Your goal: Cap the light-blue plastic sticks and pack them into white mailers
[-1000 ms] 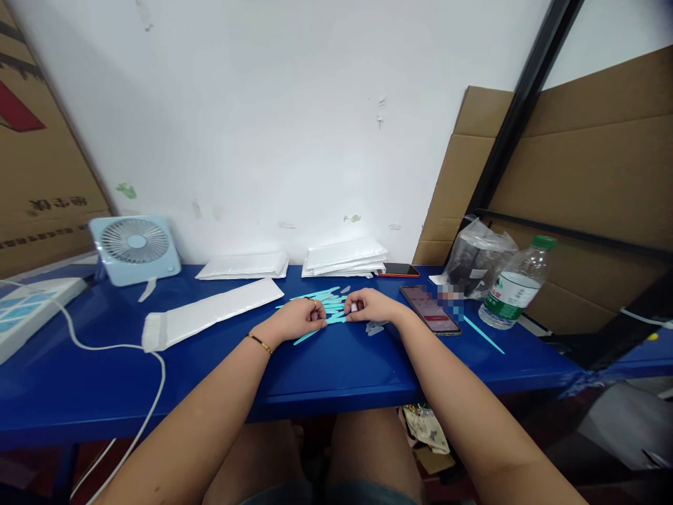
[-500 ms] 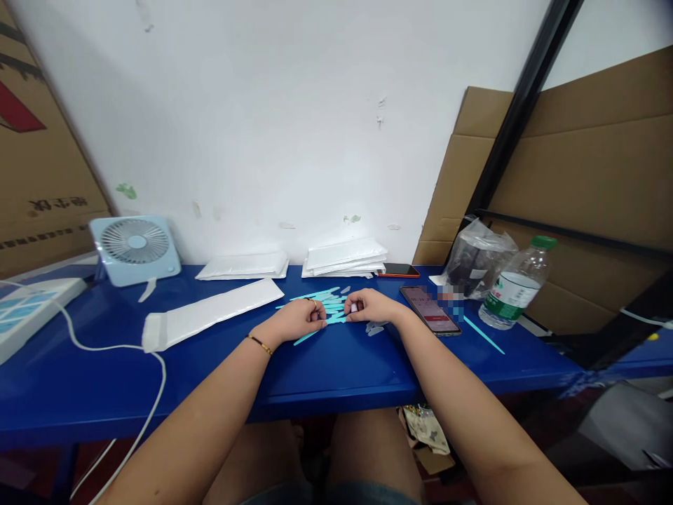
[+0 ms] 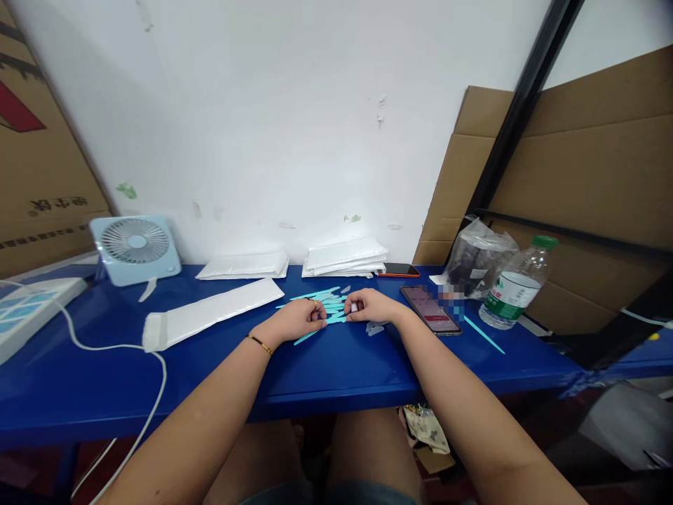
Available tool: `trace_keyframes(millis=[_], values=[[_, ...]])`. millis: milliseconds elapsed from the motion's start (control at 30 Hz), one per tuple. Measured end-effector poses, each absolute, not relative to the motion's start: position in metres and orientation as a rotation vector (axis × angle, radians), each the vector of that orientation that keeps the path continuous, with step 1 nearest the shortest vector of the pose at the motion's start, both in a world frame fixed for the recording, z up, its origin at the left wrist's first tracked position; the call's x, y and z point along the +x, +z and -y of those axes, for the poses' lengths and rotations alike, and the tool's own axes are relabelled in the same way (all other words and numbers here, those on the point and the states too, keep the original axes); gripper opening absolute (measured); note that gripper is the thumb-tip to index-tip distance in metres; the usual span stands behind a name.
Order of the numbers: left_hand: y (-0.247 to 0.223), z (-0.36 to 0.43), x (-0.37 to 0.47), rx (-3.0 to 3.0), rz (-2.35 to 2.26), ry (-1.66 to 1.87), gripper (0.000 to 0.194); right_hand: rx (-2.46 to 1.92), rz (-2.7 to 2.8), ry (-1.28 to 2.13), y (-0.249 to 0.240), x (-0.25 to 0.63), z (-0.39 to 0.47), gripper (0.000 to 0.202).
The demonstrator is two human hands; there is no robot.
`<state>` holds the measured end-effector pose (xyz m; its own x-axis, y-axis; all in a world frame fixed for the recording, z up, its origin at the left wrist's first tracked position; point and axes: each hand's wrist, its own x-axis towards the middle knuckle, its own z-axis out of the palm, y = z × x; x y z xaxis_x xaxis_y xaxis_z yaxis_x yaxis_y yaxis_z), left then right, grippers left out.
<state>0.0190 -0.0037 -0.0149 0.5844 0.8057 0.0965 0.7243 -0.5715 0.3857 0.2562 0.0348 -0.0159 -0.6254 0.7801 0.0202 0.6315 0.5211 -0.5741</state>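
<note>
A loose pile of slim turquoise sticks (image 3: 332, 306) with pointed ends lies on the blue table. My left hand (image 3: 302, 319) is at the pile's left side, thumb and fingers pinched at the end of a turquoise stick. From the right, my right hand (image 3: 364, 306) pinches the other side of the sticks at its fingertips. A small whitish piece shows inside the curl of its fingers; its kind is unclear. Between the two hands the sticks overlap, so single ones are hard to trace. Small clear plastic pieces (image 3: 375, 328) lie under my right wrist.
A long white padded envelope (image 3: 215, 314) lies left of my hands; stacked envelopes (image 3: 344, 257) rest against the wall. To the right are a phone (image 3: 431, 312), a single turquoise stick (image 3: 486, 335) and a water bottle (image 3: 512, 287). A fan (image 3: 137, 245) and white cable (image 3: 160, 382) are left.
</note>
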Motion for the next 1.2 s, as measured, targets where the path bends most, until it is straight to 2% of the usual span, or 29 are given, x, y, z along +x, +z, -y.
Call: trace_keyframes(millis=[533,1200], values=[[-0.0126,0.0069,0.0205,2.486,-1.278,0.362,0.032,-1.171,2.488,0.765,-0.0171,0.2555,-0.035,0.026],[-0.0155,0.0057,0.0189,2.506,-1.275,0.384,0.028,-1.188,2.505,0.719,-0.0145,0.2531,-0.032,0.024]])
